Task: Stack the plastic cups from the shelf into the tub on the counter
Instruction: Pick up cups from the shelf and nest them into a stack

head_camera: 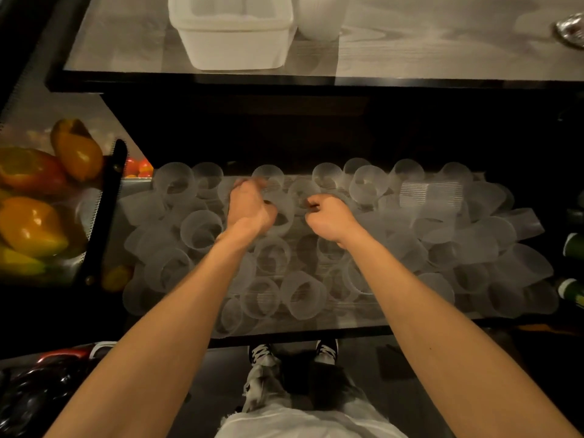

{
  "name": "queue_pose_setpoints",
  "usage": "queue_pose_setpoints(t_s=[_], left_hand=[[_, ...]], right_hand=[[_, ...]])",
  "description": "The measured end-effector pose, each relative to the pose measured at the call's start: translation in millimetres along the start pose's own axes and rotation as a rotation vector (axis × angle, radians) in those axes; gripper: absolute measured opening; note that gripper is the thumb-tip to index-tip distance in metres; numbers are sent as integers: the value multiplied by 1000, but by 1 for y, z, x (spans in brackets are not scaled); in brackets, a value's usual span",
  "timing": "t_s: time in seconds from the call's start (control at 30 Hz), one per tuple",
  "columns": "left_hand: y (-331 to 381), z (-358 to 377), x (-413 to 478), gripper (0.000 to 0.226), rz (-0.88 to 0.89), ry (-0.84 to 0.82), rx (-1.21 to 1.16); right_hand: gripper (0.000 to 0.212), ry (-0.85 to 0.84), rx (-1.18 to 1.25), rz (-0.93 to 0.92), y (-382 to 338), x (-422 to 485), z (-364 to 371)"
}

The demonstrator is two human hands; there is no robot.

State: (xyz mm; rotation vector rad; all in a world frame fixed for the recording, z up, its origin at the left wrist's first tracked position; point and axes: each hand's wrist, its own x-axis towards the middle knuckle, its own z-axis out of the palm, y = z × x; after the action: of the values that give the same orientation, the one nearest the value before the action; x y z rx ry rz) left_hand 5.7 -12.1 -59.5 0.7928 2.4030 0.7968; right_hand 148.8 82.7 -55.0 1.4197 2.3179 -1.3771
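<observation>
Several translucent ribbed plastic cups [202, 229] lie heaped on the lower shelf [316, 328], most of them on their sides. The white rectangular tub [234, 42] stands on the counter above, at the back left. My left hand [249, 207] reaches into the middle of the heap, its fingers curled round a cup [281, 216] next to my thumb; the fingers are blurred. My right hand [328, 216] is a little to the right, its fingers curled at the rim of another cup [303, 192]. Whether it grips that cup is unclear.
A white ribbed container [319, 17] stands right of the tub on the wood-grain counter [442, 52]. The counter's dark front edge overhangs the shelf. Orange and red peppers [31, 226] fill a bin on the left. Green-labelled items [573, 245] sit at the right edge.
</observation>
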Motion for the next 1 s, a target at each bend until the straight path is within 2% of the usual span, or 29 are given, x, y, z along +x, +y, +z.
queue_pose_setpoints(t_s=[0.13, 0.3, 0.43, 0.5, 0.63, 0.83, 1.0], left_hand=[[41, 15, -9, 57, 246, -107, 96], [73, 61, -23, 78, 348, -366, 205], [86, 96, -30, 96, 404, -482, 271], [91, 108, -33, 92, 415, -521, 277], [90, 120, -34, 72, 439, -539, 282], [87, 125, -32, 74, 485, -486, 328], [85, 119, -28, 69, 443, -473, 252]], right_hand=[[18, 126, 18, 15, 11, -11, -25], [28, 321, 51, 150, 47, -29, -59], [23, 346, 82, 233, 80, -46, -77], [22, 357, 105, 254, 92, -52, -81], [20, 326, 164, 261, 102, -60, -84], [17, 295, 216, 252, 112, -60, -83], [14, 273, 192, 244, 114, -55, -80]])
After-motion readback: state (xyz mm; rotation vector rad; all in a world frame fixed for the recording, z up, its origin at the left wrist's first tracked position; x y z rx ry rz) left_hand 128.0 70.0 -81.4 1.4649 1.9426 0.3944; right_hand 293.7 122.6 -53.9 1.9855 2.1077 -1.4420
